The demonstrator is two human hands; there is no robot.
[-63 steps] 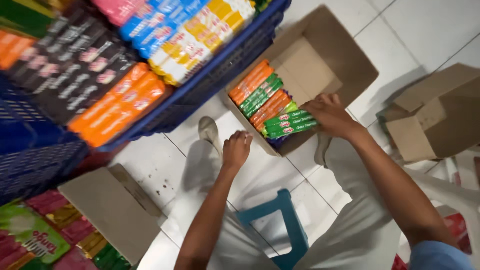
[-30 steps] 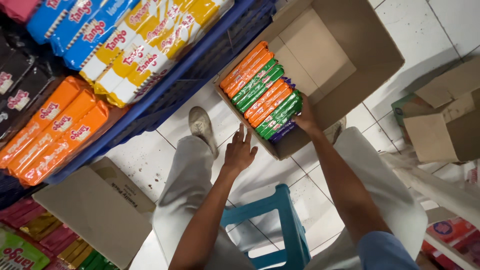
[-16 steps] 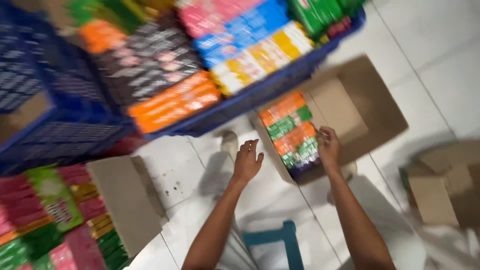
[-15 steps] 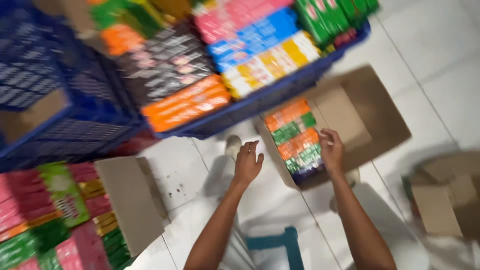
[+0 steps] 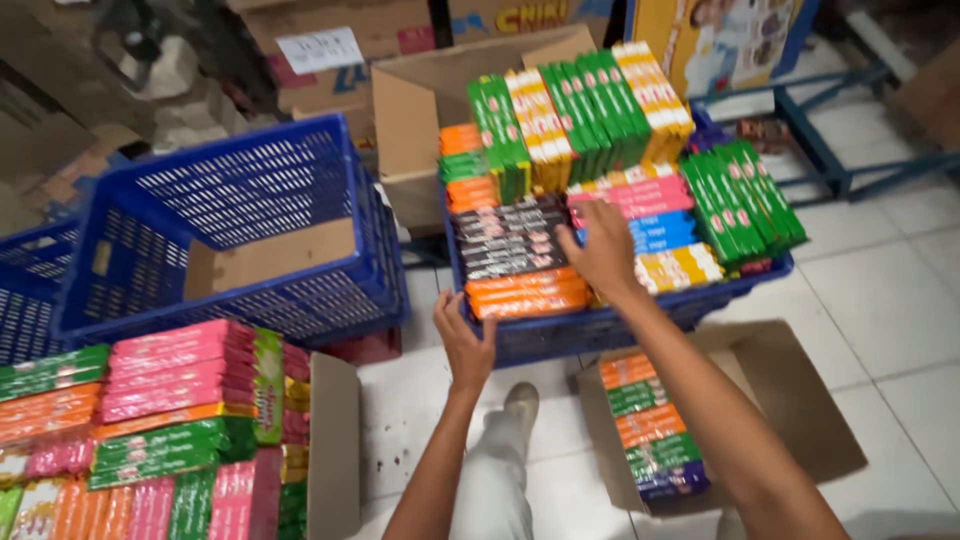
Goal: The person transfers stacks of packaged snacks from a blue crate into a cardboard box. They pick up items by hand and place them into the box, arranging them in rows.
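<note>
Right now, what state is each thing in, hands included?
Right hand: open, resting on the packs in the full blue crate.
Left hand: gripping that crate's front rim.
Second blue crate: holds only a cardboard sheet.
Cardboard box on the floor: open, partly filled with wafer packs.

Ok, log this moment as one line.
left hand: on blue crate rim | right hand: open over stacked wafer packs | floor box: part-filled

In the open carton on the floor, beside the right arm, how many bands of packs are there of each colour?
Orange bands: 2
Green bands: 2
Purple band: 1
Total: 5 bands in the carton
</note>
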